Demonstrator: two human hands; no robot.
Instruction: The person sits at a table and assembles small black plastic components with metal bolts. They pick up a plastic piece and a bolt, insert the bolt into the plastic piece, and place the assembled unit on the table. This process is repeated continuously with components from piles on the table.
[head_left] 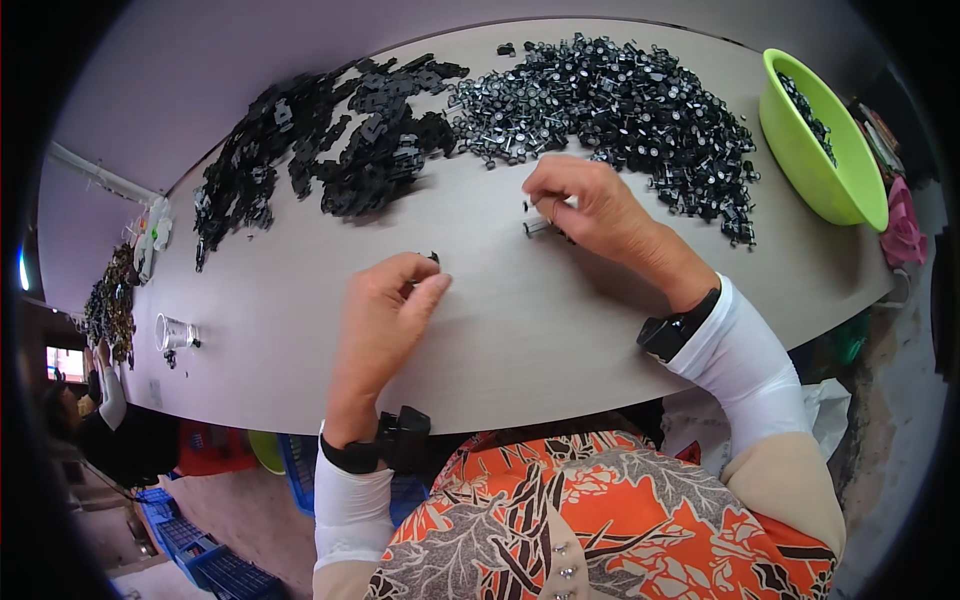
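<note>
The left hand pinches a small black piece at the tip of its index finger; the right hand grasps, with curled fingers, a small silver-black part which sticks out leftward.

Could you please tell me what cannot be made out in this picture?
Head view, small black piece at the left hand: mostly covered by finger and thumb, full shape hidden.
Head view, silver axle piece at the right hand: partly covered by the fingers; whether it is gripped is unclear.
Head view, co-worker's hands: too small and far off to show what they hold.
</note>
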